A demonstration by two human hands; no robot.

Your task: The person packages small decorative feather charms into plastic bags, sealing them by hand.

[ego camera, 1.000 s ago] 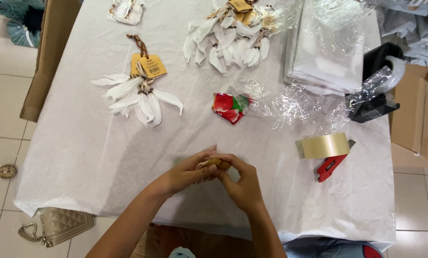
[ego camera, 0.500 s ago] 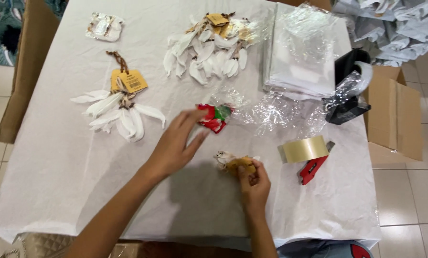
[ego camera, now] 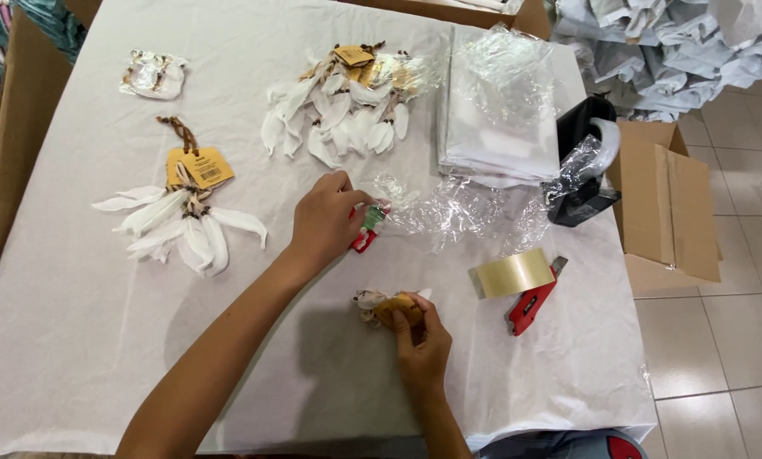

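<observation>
- The left hand lies on the surface, fingers curled around a small red and green packet. The right hand grips a folded bundle of white feathers with a tan tag.
- Left of the tape roll, a spread feather ornament lies well apart from both hands.
- Behind the tape roll sit a feather heap, crinkled clear wrap, stacked plastic bags and a black dispenser.
- Just right of the tape roll lies a red cutter.
- Risk: a loosened right hand could let the bundle spring apart; a sweeping sleeve could drag the light wrap off the surface.
</observation>
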